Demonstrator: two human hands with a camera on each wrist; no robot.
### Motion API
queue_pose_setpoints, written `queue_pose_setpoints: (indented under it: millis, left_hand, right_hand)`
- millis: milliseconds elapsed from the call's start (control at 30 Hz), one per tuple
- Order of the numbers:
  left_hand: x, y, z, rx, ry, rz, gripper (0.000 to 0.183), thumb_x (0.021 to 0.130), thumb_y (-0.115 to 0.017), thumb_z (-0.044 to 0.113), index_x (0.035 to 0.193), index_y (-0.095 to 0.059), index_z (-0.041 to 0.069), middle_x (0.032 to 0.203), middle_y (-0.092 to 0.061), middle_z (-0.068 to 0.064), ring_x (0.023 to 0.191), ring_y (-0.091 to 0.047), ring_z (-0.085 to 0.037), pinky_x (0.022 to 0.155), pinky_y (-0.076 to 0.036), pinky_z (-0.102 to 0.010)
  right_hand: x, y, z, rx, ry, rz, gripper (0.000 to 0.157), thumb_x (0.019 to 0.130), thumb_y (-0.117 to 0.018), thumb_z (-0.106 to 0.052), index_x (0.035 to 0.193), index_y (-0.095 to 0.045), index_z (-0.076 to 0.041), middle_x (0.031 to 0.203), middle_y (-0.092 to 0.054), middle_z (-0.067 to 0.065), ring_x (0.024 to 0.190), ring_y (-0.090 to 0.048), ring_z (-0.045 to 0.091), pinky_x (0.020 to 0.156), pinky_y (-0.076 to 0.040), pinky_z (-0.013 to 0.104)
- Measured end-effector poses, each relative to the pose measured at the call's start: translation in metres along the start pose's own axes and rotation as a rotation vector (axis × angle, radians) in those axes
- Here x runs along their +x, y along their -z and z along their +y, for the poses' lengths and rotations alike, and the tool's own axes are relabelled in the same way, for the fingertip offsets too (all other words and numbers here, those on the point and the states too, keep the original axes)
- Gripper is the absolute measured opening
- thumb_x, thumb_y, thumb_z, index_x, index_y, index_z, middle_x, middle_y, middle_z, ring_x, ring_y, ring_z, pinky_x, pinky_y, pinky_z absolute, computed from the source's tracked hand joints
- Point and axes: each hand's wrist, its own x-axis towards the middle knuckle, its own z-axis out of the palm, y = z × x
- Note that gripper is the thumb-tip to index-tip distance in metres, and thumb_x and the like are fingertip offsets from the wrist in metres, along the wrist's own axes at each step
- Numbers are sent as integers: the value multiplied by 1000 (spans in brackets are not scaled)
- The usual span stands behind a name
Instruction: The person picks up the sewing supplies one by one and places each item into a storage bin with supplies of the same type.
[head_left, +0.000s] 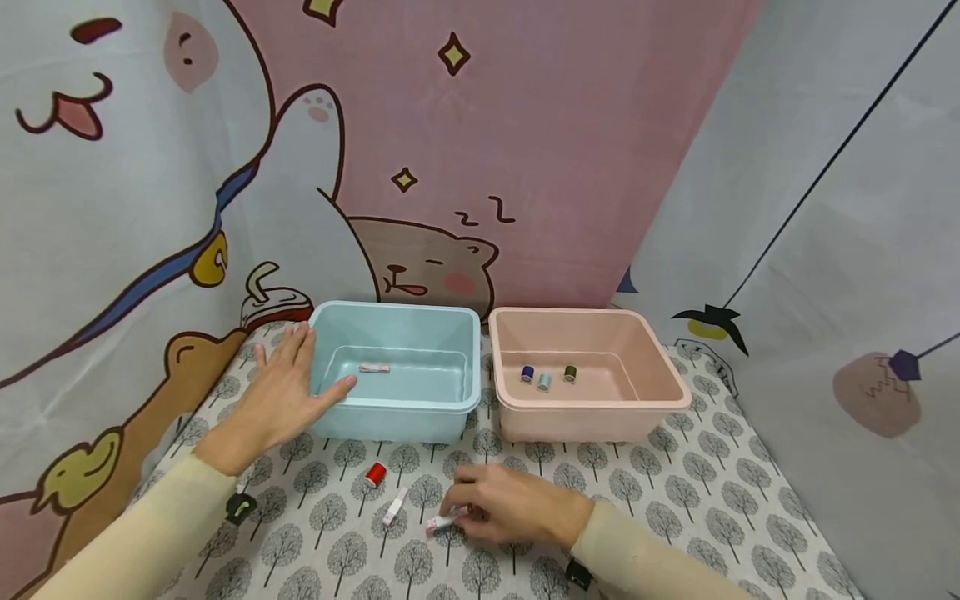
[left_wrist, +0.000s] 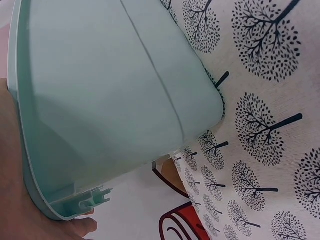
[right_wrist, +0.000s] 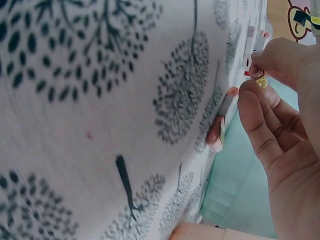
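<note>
My left hand (head_left: 285,392) lies at the left side of a light blue tub (head_left: 397,423), its fingers straight along the rim and the thumb reaching over it. In the left wrist view that hand (left_wrist: 17,190) rests against the tub's rim. My right hand (head_left: 498,504) is low over the cloth, pinching a small pink-and-white piece (right_wrist: 257,72) with a yellow patch between thumb and forefinger. Another white-and-pink piece (head_left: 395,507) lies on the cloth to the left of it, beside a red thread spool (head_left: 376,475).
One white-and-pink piece (head_left: 374,367) lies inside the blue tub. To its right stands a pink tub (head_left: 592,425) holding a blue spool (head_left: 527,373), a light blue spool (head_left: 544,382) and a green spool (head_left: 571,373). A tree-print cloth (head_left: 675,492) covers the table; printed drapes hang behind.
</note>
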Motion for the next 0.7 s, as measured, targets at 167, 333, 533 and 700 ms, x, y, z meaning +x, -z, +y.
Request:
queue_pose_setpoints:
  millis: [167,333,533,700]
  left_hand:
    - [1,0,-1,5,-6,2,121,112,-51,79,181,-14,-13,192,-7,-37,180,-5,-61,135,1,-93]
    - [1,1,-1,5,-9,6,120,112,-52,78,181,-15,-14,192,-9,-38,180,-7,-62,135,1,-94]
    - [1,0,-1,12,-8,6,121,112,-52,79,180,-16,-14,191,-11,-39,179,-9,-63,134,0,-95]
    - [1,0,-1,11,-11,9,121,112,-52,79,181,-15,-13,191,-11,-39,179,-9,-63,134,0,-95]
  right_hand:
    - [-2,7,2,-30,4,39,25,105,-86,-13,130,-84,-18,117,-77,-3,89,-64,-9,78,-48,-5]
    - [-3,17,4,-69,42,94,24,105,-87,-16,129,-84,-18,116,-78,-3,88,-66,-8,81,-49,-5]
    - [-4,33,2,-91,68,155,23,103,-88,-14,126,-85,-17,115,-77,-2,85,-69,-5,80,-52,-3]
    - [-3,50,-1,-98,76,198,25,102,-88,-12,127,-85,-15,118,-78,-2,87,-73,1,81,-55,0]
